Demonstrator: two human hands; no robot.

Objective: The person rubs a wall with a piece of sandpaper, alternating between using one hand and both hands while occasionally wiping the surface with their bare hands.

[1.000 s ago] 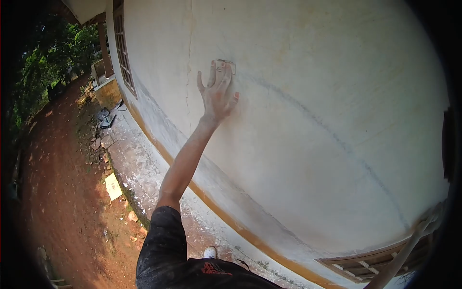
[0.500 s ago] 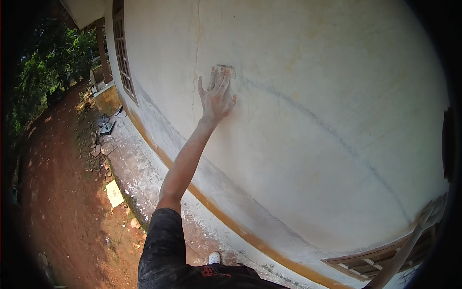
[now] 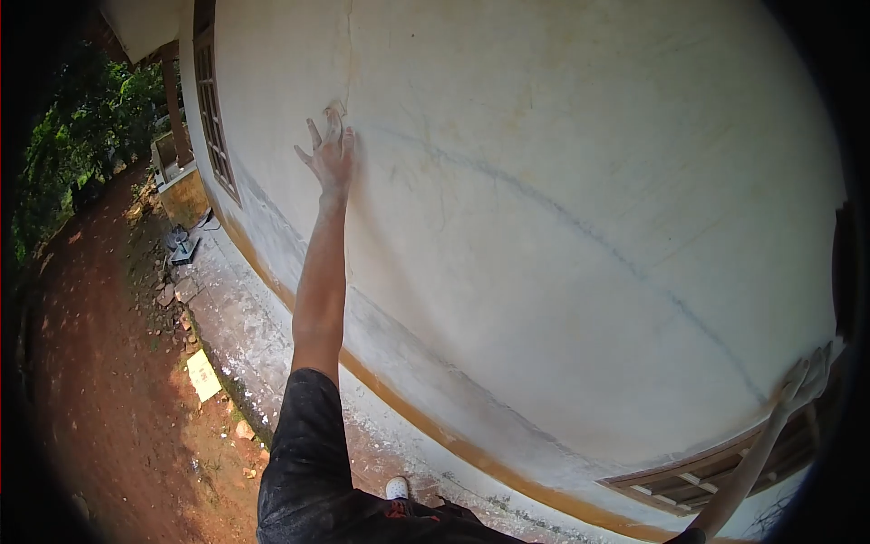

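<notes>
High on the pale plastered wall (image 3: 544, 299), my left hand (image 3: 331, 159) presses a small sheet of sandpaper (image 3: 338, 106) flat under its fingertips. Pale dust coats this hand, and its thumb and outer fingers are spread. Most of the sheet is hidden behind the fingers. A thin vertical crack (image 3: 350, 54) runs just above it. My right hand (image 3: 805, 376) lies at the far right against the wall beside the window frame (image 3: 693, 480), fingers stretched out and nothing visible in them. A grey curved streak (image 3: 580, 225) crosses the wall between both hands.
A barred window (image 3: 210, 113) stands at the left end of the wall. Below runs a rough concrete ledge (image 3: 245, 317), with a yellow sheet (image 3: 204, 375) and stones near its edge. Red dirt ground (image 3: 109, 363) lies to the left. My shoe (image 3: 397, 488) shows below.
My left hand has slid left and slightly up along the wall with the sandpaper, reaching the crack. My right hand stays by the window frame. The view has shifted slightly.
</notes>
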